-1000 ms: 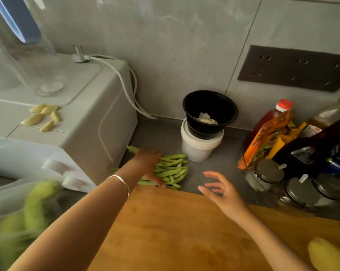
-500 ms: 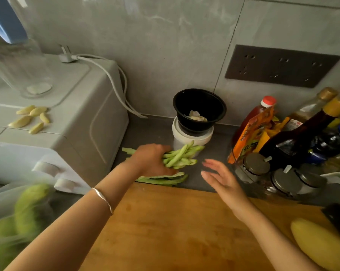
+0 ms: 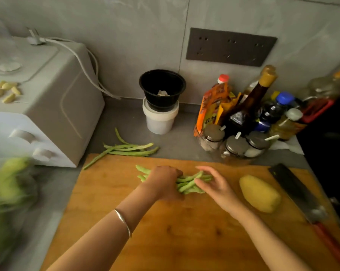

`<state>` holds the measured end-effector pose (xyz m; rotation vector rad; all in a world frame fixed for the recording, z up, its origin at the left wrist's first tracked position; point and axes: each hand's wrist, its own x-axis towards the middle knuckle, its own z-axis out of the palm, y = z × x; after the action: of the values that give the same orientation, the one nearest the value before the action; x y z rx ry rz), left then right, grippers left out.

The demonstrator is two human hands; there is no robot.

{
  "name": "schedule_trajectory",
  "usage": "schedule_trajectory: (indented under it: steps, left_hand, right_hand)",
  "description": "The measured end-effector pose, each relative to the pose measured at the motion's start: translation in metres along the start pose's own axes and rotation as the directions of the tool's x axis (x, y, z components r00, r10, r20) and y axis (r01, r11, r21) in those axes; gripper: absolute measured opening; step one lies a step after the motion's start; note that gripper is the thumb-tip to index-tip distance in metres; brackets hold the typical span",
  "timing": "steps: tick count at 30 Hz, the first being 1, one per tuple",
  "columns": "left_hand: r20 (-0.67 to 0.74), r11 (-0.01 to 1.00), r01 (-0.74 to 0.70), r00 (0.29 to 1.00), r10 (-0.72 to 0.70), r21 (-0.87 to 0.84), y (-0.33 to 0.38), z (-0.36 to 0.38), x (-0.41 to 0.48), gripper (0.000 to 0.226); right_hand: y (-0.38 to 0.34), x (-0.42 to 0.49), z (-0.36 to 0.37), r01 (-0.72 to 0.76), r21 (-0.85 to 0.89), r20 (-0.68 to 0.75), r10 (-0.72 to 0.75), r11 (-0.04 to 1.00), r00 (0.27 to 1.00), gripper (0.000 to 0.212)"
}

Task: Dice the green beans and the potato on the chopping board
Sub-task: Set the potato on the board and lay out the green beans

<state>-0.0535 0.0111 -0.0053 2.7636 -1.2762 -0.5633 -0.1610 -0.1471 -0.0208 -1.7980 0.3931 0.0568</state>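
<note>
Left hand [image 3: 162,182]: clenched round green beans [image 3: 186,184].
Right hand [image 3: 212,184]: fingertips pinching the bundle's ends.
Potato [image 3: 260,193]: right of grip, on chopping board [image 3: 184,231].
Cleaver [image 3: 294,190]: beyond potato.

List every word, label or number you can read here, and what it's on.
No text reads clearly.
Orange packet: printed characters, too blurred to read.
Dark bottle: label too dark to read.
Blue-capped bottle: label too small to read.

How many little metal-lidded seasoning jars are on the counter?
3: left jar, middle jar, right jar, in a row before the bottles. Others may be hidden behind.
</note>
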Motion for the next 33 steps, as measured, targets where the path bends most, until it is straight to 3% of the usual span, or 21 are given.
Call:
schedule_trajectory:
  steps: [3,8,12,15,18,23,28,33]
  left_hand:
    - [-0.034,0.999,0.002,0.999,-0.001,0.032,0.002,0.032,0.001,0.061]
    - [-0.106,0.995,-0.096,0.990,0.096,0.008,-0.003,0.045,-0.003,0.090]
    - [-0.203,0.981,-0.143,0.973,0.114,-0.133,-0.022,0.029,-0.022,0.090]
    - [-0.276,0.951,-0.092,0.961,0.007,-0.296,-0.057,0.016,-0.035,0.089]
    - [-0.291,0.905,0.062,0.936,-0.199,-0.420,-0.103,0.009,-0.041,0.083]
    - [-0.240,0.874,0.261,0.893,-0.380,-0.409,-0.174,0.017,-0.037,0.054]
    - [-0.167,0.812,0.292,0.890,-0.424,-0.505,-0.203,0.042,-0.028,0.043]
    - [-0.292,0.805,0.182,0.868,-0.401,-0.564,-0.209,0.050,-0.023,0.070]
  right_hand:
    - [0.027,-0.004,-0.001,-0.032,-0.140,0.011,0.034,0.990,0.999,0.041]
    - [0.036,-0.002,0.000,-0.019,-0.205,0.002,0.020,0.979,1.000,0.035]
    - [0.032,0.003,-0.005,-0.008,-0.265,0.050,0.022,0.964,0.999,0.035]
    - [0.010,0.017,0.001,0.106,-0.314,0.080,-0.085,0.944,0.993,0.040]
    - [-0.016,0.045,0.025,0.246,-0.356,0.158,-0.201,0.902,0.967,0.048]
    - [-0.048,0.117,0.085,0.251,-0.438,0.256,-0.147,0.863,0.955,0.067]
    - [-0.054,0.178,0.136,0.180,-0.658,0.321,0.055,0.731,0.946,0.083]
    - [-0.061,0.201,0.156,0.354,-0.853,0.387,0.010,0.384,0.922,0.072]
